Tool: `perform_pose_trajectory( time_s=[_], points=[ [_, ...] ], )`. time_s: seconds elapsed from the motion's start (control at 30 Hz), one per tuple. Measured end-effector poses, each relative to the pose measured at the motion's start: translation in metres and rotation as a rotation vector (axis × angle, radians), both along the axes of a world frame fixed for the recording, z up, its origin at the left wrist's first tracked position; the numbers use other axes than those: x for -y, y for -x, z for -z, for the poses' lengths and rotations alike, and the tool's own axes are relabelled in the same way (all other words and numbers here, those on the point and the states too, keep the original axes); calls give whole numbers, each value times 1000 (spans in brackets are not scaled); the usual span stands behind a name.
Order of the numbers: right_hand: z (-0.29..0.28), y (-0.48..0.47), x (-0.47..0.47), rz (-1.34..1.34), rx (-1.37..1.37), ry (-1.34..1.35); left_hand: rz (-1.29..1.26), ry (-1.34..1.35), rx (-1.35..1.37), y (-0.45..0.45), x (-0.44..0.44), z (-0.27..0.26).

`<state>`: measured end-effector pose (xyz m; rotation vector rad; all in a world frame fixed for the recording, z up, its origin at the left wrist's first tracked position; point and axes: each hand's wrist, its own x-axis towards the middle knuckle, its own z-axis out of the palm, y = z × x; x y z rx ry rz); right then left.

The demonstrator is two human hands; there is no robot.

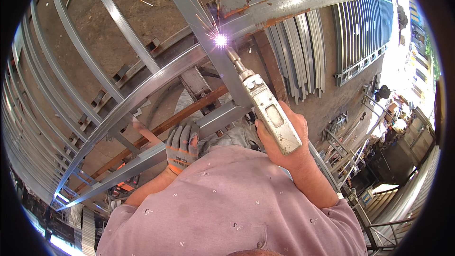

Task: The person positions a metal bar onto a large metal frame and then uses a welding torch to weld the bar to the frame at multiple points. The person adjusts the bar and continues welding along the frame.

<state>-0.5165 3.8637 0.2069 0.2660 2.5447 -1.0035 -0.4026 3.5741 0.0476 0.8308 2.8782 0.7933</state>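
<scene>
My bare right hand point(288, 138) grips a handheld laser welding gun point(272, 110) with a worn, pale metal body. Its nozzle points at the edge of a flat galvanized steel tube point(227, 74). A bright violet-white weld spot point(220, 40) glows at the tip, where this tube meets a curved steel tube point(302, 0), and sparks fly up and left. My left hand point(182, 145), in a grey and orange work glove with a bare fingertip showing, lies over a straight steel rail point(149, 154), fingers bent across it. The underside of that grip is hidden.
Long bars of a curved steel frame point(106, 113) spread across the left. Rusty steel beams point(192, 108) cross beneath the work. Loose steel tubes point(298, 49) lie on the ground at upper right, near a barred panel point(364, 32). Metal scraps and racks clutter the far right.
</scene>
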Motion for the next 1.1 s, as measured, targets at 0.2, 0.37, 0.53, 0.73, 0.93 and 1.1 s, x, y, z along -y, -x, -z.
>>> perform_pose_trajectory(
  time_s=[0.2, 0.37, 0.53, 0.73, 0.93, 1.1],
  points=[
    [0, -4, -2, -34, 7, -38, -15, 9, -12, -2, -1, 1],
    [0, -6, -2, -21, -17, -32, -16, 24, -23, -3, -1, 2],
    [1, -8, -3, -4, -9, -27, -20, 14, -50, -3, -2, 3],
    [0, -11, -4, -27, -3, -56, -26, 8, -42, -1, -3, 2],
    [-6, -14, -6, 78, -42, 57, -21, 0, -23, 4, -5, -1],
    [-2, -12, -12, 33, -88, 85, -14, 13, -45, 5, -4, -3]
  ],
)
